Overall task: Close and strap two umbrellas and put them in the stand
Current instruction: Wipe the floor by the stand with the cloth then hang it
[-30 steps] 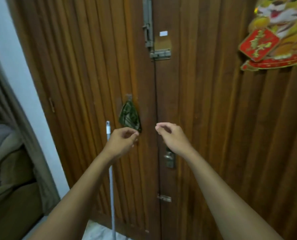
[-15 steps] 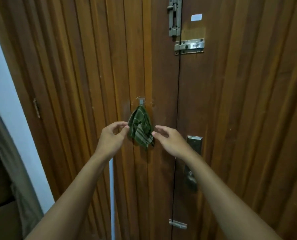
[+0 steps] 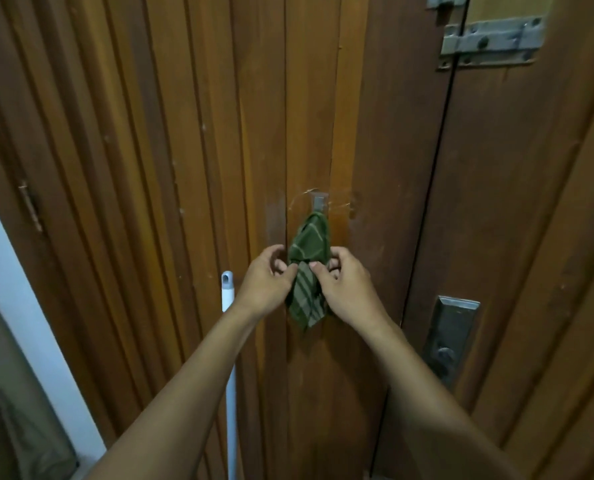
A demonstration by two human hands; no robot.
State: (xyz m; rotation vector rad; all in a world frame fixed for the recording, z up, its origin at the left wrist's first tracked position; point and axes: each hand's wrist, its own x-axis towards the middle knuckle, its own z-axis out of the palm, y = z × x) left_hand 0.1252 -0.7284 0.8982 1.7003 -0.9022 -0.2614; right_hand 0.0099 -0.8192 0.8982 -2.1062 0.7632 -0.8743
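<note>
Between the fingertips of both hands hung a small green striped fabric piece (image 3: 308,268), which looked like a folded umbrella cover or pouch, though what it was exactly could not be told. Its upper end was caught on a small hook (image 3: 318,202) stuck to the wooden door (image 3: 150,133), directly above the fingers, and its lower end dangled below them, between the two wrists.

The left hand (image 3: 266,284) pinched the fabric's left edge with thumb and forefinger, its other fingers curled loosely behind. The right hand (image 3: 345,285) pinched the right edge in the same way, its thumb tip pressed onto the cloth at mid-height. The two thumbs sat just beside each other with the fabric bunched between them.

Left of the left hand, and just below its wrist, a white pole (image 3: 228,341) with a hole in its top end stood upright against the door, partly hidden by the left forearm. Right of the right hand and lower, a metal lock plate (image 3: 451,334) sat on the neighbouring door leaf. Well above the fingers and to the right, a metal latch (image 3: 492,39) crossed the seam between the leaves.
</note>
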